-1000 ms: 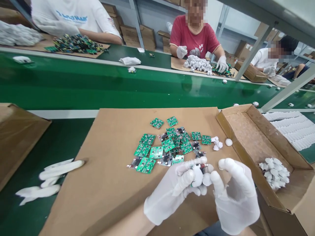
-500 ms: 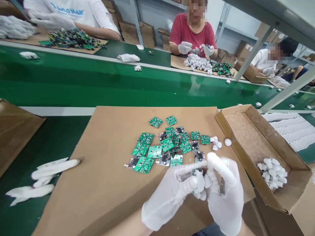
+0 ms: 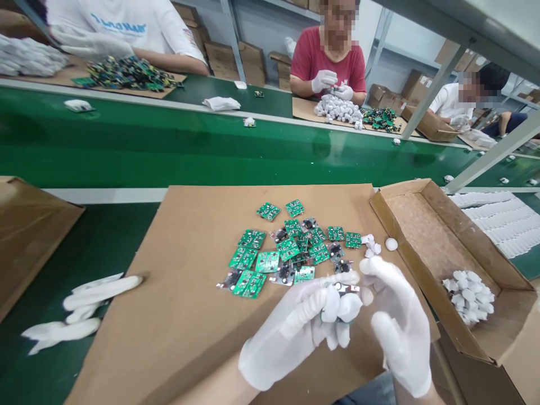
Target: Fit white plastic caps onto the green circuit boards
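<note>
In front of the person, low over the near edge of the cardboard sheet (image 3: 189,270), the two gloved hands meet around one small assembly. The left hand (image 3: 291,332) is closed on a small board (image 3: 343,289), with thumb and fingers curled round it; a white cap (image 3: 346,306) sits against the board, just under it, and touches the left fingertips. The right hand (image 3: 399,320) stands just beside it on the right, with the fingers half open; its thumb reaches toward the cap and seems to touch it, but whether it really grips I cannot tell. So the board and cap lie between the two hands, inside the left grip and to the left of the right palm. The board's long axis seems to run about left to right, from one hand to the other, though the fingers hide most of it. The left hand is the nearer one, since it already carries the piece. Beyond the hands, well apart from them, the pile of green boards (image 3: 291,247) lies on the sheet, with some loose caps (image 3: 373,246) at its right end. An open box (image 3: 426,225) to the right holds more white caps (image 3: 468,295) in its near corner. On the left, spare gloves (image 3: 84,304) lie on the green tabletop (image 3: 105,242).
</note>
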Tool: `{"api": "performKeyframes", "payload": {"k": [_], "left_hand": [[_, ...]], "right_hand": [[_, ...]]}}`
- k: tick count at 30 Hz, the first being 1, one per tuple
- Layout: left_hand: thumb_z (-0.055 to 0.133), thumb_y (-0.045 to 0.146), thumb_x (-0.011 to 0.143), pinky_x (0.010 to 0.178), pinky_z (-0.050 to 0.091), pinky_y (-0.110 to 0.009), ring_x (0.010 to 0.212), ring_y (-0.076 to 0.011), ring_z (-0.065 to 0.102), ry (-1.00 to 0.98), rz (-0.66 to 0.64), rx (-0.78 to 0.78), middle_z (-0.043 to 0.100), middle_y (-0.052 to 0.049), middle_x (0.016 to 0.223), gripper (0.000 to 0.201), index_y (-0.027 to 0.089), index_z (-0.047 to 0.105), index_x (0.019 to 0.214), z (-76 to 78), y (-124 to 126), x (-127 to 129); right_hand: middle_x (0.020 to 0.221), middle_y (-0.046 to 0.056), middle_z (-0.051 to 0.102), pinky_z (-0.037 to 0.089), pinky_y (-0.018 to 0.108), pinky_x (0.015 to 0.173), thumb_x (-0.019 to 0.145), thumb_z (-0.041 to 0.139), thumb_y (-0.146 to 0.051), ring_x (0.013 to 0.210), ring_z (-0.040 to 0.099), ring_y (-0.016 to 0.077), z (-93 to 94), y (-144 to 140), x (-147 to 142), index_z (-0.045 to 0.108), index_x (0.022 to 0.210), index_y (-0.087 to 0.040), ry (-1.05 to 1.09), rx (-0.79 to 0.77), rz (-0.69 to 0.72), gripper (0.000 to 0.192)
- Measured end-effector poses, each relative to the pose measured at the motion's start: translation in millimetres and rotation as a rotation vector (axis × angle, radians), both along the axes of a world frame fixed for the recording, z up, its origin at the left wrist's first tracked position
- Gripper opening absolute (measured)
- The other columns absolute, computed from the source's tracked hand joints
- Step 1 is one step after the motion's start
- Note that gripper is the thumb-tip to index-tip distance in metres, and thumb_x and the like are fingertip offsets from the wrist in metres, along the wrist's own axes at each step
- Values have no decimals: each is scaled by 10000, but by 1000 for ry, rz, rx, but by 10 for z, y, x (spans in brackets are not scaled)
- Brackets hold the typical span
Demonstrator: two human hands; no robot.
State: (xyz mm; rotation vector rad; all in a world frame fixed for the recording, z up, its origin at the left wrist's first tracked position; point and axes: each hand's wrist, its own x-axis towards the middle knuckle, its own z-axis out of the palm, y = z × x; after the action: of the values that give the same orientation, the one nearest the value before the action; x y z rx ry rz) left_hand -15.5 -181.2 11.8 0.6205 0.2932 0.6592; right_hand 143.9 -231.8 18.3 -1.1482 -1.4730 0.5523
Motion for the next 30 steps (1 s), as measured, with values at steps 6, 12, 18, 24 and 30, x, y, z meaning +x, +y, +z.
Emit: {"api": "performKeyframes", "payload": {"k": [6,12,18,24,30], "left_hand": [[698,472,796,579,392,-260,592,-124,446,24,30,-162,467,10,644,386,181,542,595,-8,-19,20],[786,434,703,515,289,-267,537,-110,364,437,96,203,435,58,568,400,216,465,608,28,23,20],[679,600,745,459,258,-269,461,-96,339,564,156,168,417,53,507,493,217,443,542,51,-33,67],[602,767,741,464,332,-270,454,-115,442,510,133,240,498,30,510,582,216,495,587,-27,-36,41],[713,690,693,415,232,-254,364,-76,364,509,-22,321,466,28,376,590,200,498,446,-29,27,32]], "right_hand": [[993,66,758,589,394,852,955,593,-415,974,705,239,22,74,39,430,1482,-329,-420,209,42,558],[868,36,747,598,375,781,984,562,-358,861,713,227,-66,125,35,239,1571,-333,-517,217,97,671],[864,22,732,596,330,708,952,630,-317,805,700,209,-93,152,18,263,1559,-337,-428,198,188,709],[866,5,744,610,350,729,984,566,-236,802,720,202,-123,128,46,325,1510,-404,-283,155,252,603],[1016,80,768,613,397,791,957,613,-226,902,737,231,-279,93,92,403,1477,-348,-342,244,151,574]]}}
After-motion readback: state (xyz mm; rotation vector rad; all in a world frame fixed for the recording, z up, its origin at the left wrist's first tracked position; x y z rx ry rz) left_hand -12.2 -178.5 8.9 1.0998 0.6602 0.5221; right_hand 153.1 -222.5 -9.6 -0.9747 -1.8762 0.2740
